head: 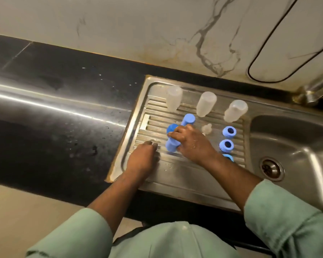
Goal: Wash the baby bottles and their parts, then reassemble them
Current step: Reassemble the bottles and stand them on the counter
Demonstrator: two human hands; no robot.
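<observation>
**Parts set out to drain on the ribbed board**

Three clear bottles (206, 103) are stood mouth-down, evidently for draining. Blue collars (229, 131) are lined beside the basin (287, 138). A blue cap (171, 146) is gripped by the right hand (188, 140), fingers curled round it. The left hand (143, 158) rests on the ribs; its finger state cannot be told.

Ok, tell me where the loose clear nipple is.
The clear nipple sits on the ribbed drainboard, just right of the right hand, left of the blue rings.
</observation>
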